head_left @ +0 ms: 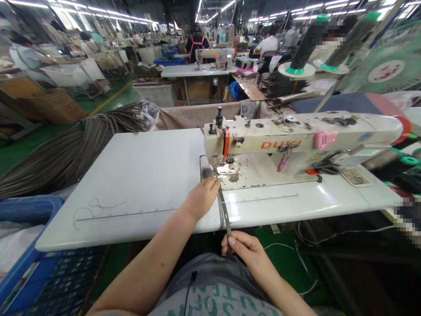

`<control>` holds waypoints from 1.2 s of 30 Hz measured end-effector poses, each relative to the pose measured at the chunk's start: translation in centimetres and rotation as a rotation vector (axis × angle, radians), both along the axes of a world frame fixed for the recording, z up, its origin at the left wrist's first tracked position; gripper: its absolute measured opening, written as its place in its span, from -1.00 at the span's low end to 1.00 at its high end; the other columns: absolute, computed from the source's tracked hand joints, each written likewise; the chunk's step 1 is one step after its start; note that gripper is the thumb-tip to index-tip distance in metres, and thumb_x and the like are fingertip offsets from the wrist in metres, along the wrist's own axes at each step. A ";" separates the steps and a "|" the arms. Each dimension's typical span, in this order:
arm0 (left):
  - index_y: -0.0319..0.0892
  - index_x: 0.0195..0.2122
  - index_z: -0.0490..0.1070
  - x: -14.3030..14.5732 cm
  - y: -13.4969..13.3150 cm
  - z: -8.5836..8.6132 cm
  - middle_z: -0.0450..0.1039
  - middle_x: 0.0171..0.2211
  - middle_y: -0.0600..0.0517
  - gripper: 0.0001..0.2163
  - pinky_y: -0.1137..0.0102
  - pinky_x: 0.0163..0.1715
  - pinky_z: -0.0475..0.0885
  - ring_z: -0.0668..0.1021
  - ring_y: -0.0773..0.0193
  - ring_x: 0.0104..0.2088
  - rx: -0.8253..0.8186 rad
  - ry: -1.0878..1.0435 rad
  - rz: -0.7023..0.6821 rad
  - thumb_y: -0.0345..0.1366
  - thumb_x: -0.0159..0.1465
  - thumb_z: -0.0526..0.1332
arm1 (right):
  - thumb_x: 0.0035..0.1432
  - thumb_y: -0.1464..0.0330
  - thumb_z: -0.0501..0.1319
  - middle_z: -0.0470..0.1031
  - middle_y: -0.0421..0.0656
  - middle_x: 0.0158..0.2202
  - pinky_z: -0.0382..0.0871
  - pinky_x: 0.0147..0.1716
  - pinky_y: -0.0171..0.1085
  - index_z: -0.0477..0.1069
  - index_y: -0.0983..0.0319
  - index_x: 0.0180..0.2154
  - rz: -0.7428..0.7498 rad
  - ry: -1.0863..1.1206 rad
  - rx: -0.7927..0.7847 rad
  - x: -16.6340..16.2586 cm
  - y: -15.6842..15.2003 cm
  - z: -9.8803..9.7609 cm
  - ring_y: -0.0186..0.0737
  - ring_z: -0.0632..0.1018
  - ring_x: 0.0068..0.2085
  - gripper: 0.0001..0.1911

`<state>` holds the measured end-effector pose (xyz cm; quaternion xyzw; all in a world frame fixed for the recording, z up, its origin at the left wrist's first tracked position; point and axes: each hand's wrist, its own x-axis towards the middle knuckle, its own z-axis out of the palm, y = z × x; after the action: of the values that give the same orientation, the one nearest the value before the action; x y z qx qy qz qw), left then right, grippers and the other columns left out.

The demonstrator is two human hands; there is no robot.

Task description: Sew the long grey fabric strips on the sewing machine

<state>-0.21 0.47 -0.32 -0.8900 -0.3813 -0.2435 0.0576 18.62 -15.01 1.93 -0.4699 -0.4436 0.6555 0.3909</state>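
Observation:
A narrow grey-brown strap (225, 215) runs from under the needle area of the sewing machine (250, 140) down over the table's front edge. My left hand (204, 195) is closed on its far part, right beside the presser foot; the fingertips are partly hidden. Lower down, in front of my body, my right hand (245, 246) pinches the near end of the strap between thumb and fingers. Between the two hands the strap is stretched fairly straight, with small light marks on it.
The white sewing table (148, 175) carries a printed ruler line and a loose thread (95, 208). A large bundle of dark straps (66, 149) lies at the left, above a blue crate (29, 204). Thread cones (307, 46) and a fan (388, 70) stand right. Several people work behind.

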 end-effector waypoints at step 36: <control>-0.28 0.09 0.36 0.2 0.1 -0.1 0.48 0.07 -0.19 -0.77 0.22 0.23 0.47 0.56 0.10 0.13 0.024 0.080 0.005 -0.45 0.46 0.05 | 0.31 0.02 0.30 0.50 -0.16 -0.44 0.31 -0.27 -0.25 0.58 0.23 -0.44 0.060 -0.047 0.107 0.4 0.2 -1.2 -0.19 0.48 -0.34 -0.55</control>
<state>-0.01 0.56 -0.40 -0.8974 -0.3777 -0.2120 0.0840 18.98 -14.84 0.73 -0.4502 -0.5009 0.6310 0.3851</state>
